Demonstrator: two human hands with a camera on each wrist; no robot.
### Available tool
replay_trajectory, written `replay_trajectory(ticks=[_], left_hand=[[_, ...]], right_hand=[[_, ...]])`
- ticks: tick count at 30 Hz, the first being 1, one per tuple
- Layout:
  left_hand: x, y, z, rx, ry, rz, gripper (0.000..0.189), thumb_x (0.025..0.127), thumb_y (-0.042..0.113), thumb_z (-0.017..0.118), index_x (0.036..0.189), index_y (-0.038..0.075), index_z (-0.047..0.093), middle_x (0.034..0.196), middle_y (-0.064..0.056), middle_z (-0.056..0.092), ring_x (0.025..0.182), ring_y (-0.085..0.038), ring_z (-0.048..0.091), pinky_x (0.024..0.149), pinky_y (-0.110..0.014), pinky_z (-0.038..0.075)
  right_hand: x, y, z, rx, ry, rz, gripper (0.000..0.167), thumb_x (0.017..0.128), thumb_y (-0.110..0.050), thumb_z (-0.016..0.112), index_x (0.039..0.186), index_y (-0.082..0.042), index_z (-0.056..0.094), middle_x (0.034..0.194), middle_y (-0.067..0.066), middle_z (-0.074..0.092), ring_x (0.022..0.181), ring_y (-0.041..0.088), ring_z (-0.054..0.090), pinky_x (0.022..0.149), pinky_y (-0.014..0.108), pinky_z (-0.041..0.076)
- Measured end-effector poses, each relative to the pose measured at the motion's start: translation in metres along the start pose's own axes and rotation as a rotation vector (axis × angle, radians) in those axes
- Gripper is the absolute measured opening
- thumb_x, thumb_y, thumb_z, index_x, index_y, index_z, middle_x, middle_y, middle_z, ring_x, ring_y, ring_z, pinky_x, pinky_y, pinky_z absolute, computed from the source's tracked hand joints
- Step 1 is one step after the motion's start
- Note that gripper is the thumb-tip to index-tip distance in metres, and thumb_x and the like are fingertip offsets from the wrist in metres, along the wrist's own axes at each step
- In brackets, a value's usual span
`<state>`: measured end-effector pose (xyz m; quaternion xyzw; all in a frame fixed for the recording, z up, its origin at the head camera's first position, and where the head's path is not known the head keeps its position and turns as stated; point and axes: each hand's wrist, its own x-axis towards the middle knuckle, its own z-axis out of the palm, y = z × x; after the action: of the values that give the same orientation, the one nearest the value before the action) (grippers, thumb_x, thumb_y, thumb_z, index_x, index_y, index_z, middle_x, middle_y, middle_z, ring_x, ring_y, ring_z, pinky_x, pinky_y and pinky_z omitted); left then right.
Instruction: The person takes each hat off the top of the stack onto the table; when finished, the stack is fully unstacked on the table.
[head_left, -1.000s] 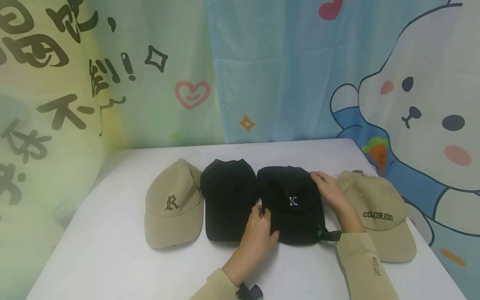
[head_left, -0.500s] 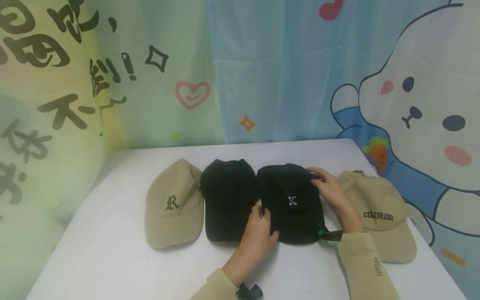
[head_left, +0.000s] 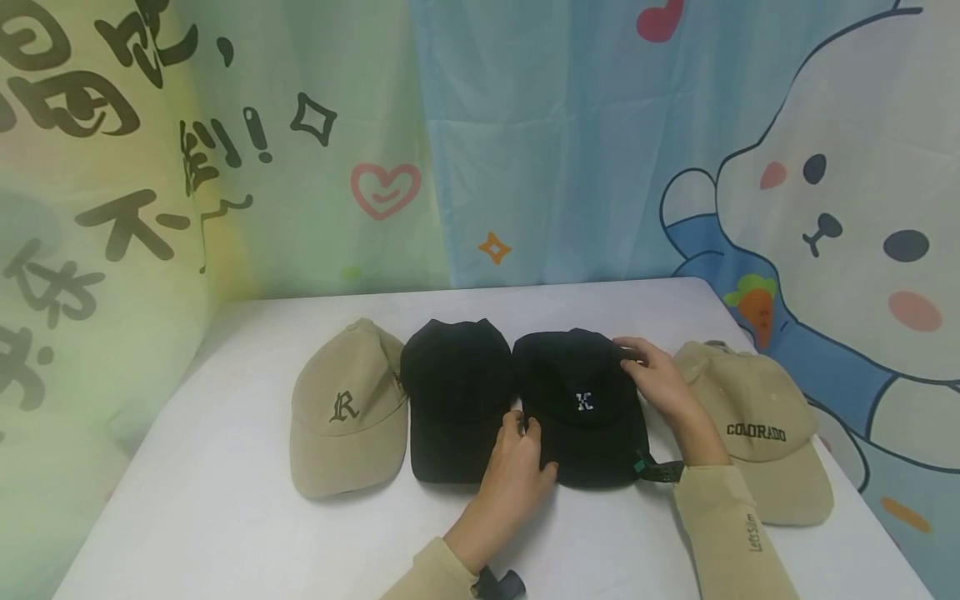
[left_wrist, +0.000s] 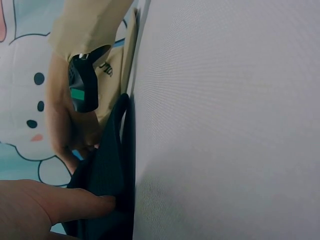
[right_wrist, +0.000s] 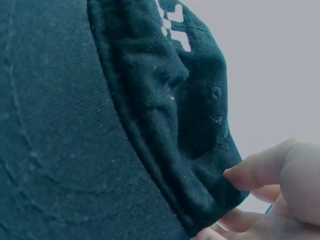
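A black baseball cap with a white K stands on the white table, brim toward me. My left hand grips the left front corner of its brim; in the left wrist view the thumb lies on the brim. At the right side of the crown, my right hand pinches the cloth. The right wrist view shows that thumb on the crown, which has dented folds, with other fingers behind its edge. Left of this cap, close beside it, is a plain black cap.
A beige cap with an R sits at the row's left end. At the right, a beige COLORADO cap is partly covered by my right forearm. Black camera mounts are strapped to both wrists. A printed curtain hangs behind the table.
The K cap's crown top rises slightly, then settles a little. My right fingers shift slightly up and leftward along its side; the left hand stays in place.
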<state>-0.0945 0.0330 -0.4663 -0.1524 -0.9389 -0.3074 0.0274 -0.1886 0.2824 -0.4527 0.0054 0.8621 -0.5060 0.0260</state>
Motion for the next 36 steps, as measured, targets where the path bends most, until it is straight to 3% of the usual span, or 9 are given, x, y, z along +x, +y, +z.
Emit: replay_trajectory(ticks=[12, 19, 30, 36], left_hand=[[0.001, 0.000, 0.001, -0.007, -0.003, -0.005, 0.058, 0.080, 0.015, 0.082, 0.126, -0.011, 0.060, 0.135, -0.025, 0.044, 0.114, -0.034, 0.055, 0.094, -0.041, 0.050], [0.000, 0.000, 0.000, -0.005, -0.003, -0.003, 0.058, 0.080, 0.014, 0.082, 0.126, -0.012, 0.059, 0.136, -0.025, 0.043, 0.115, -0.034, 0.054, 0.094, -0.041, 0.049], [0.001, 0.001, -0.001, -0.018, -0.004, -0.010, 0.058, 0.080, 0.014, 0.082, 0.127, -0.012, 0.059, 0.138, -0.026, 0.042, 0.116, -0.034, 0.053, 0.095, -0.042, 0.049], [0.000, 0.002, -0.005, -0.027, 0.004, 0.002, 0.061, 0.081, 0.017, 0.082, 0.129, -0.011, 0.057, 0.142, -0.027, 0.039, 0.122, -0.035, 0.050, 0.097, -0.042, 0.048]], right_hand=[[0.000, 0.001, 0.000, -0.019, -0.004, -0.014, 0.044, 0.102, -0.008, 0.048, 0.144, 0.002, 0.043, 0.143, 0.032, 0.042, 0.129, 0.049, 0.042, 0.104, 0.061, 0.035], [-0.001, -0.002, -0.001, -0.080, -0.039, -0.030, 0.050, 0.101, -0.010, 0.054, 0.146, 0.003, 0.039, 0.143, 0.034, 0.041, 0.127, 0.051, 0.044, 0.102, 0.061, 0.037], [0.003, 0.000, -0.004, -0.166, -0.018, -0.082, 0.055, 0.098, -0.016, 0.060, 0.145, 0.003, 0.040, 0.142, 0.034, 0.043, 0.124, 0.052, 0.047, 0.100, 0.061, 0.038], [-0.006, -0.003, -0.011, -0.110, -0.041, -0.110, 0.062, 0.101, -0.022, 0.059, 0.149, 0.004, 0.031, 0.145, 0.036, 0.037, 0.130, 0.053, 0.039, 0.103, 0.062, 0.035]])
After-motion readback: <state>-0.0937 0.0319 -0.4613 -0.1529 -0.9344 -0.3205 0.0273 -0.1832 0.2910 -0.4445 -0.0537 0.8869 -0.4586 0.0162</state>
